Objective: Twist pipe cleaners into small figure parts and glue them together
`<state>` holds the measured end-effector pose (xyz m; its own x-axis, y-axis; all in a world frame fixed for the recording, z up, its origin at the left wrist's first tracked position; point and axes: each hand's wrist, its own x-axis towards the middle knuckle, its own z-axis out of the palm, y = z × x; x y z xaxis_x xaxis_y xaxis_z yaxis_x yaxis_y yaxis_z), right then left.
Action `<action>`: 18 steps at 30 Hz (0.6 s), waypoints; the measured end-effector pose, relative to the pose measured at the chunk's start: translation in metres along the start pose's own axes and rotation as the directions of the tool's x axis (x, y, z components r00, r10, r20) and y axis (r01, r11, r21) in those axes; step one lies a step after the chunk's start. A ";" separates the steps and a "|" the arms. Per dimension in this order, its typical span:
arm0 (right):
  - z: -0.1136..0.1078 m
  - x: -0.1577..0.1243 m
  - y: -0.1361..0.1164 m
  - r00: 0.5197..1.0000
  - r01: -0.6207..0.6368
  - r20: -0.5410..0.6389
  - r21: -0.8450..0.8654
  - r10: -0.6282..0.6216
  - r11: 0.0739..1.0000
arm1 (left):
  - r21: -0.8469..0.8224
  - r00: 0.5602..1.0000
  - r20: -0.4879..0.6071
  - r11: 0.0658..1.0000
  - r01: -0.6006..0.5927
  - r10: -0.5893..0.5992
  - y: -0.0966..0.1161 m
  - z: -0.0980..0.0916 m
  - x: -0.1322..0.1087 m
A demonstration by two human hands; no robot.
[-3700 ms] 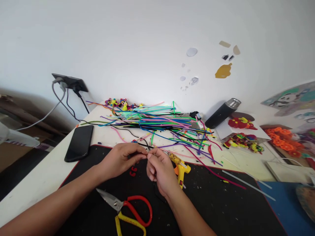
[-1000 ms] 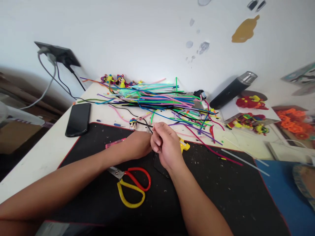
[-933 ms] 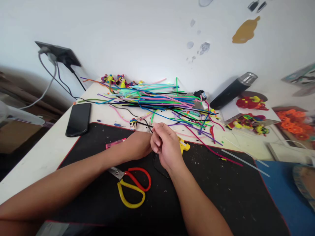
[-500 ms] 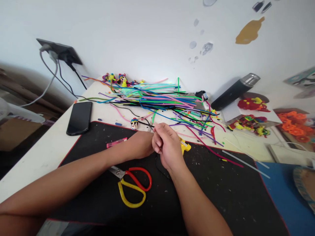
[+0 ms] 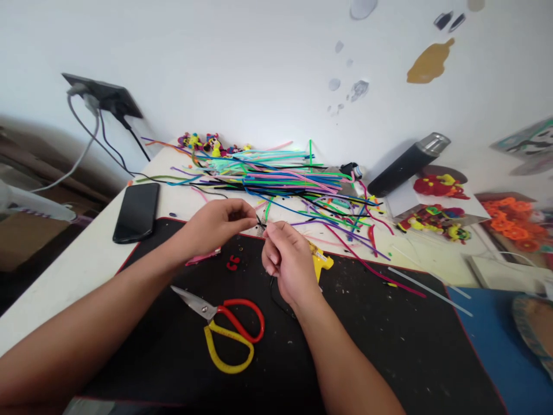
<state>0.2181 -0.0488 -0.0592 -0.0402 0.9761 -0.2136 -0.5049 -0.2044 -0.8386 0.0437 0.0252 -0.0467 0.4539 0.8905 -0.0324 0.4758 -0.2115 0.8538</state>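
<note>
Between my two hands, above the back edge of the black mat (image 5: pixel 354 323), is a short black pipe cleaner (image 5: pixel 261 221). My left hand (image 5: pixel 224 222) pinches it from the left with thumb and forefinger. On the other side my right hand (image 5: pixel 288 256) grips it with closed, curled fingers. Much of the piece is hidden by the fingertips. Scissors (image 5: pixel 211 312) with one red and one yellow handle lie on the mat below the hands. Small red curled pieces (image 5: pixel 233 263) rest near my left wrist. Partly behind my right hand is a yellow tool (image 5: pixel 320 262), perhaps a glue gun.
Many coloured pipe cleaners (image 5: pixel 285 178) are heaped along the wall. A phone (image 5: pixel 136 212) lies at the left, and small colourful figures (image 5: pixel 211 144) sit behind. A dark flask (image 5: pixel 406 164) leans at the right by a white box (image 5: pixel 400 204) with more figures.
My left hand has moved left and up, away from my right hand, baring the black pipe cleaner and the red pieces. My right hand has shifted slightly left.
</note>
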 end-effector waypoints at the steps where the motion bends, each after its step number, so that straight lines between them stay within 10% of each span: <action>1: 0.000 0.000 0.001 1.000 -0.004 0.000 -0.006 0.004 1.000 | -0.113 1.000 -0.015 0.993 0.022 -0.023 0.000 -0.005 0.000; 18: 0.001 0.001 0.002 1.000 0.003 0.004 -0.045 -0.003 0.999 | -0.488 0.998 -0.018 0.872 0.044 -0.060 0.017 -0.004 -0.007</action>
<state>0.2164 -0.0482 -0.0605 -0.0418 0.9770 -0.2090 -0.4662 -0.2041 -0.8608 0.0454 0.0171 -0.0303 0.4109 0.9086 -0.0744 0.0668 0.0514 0.9964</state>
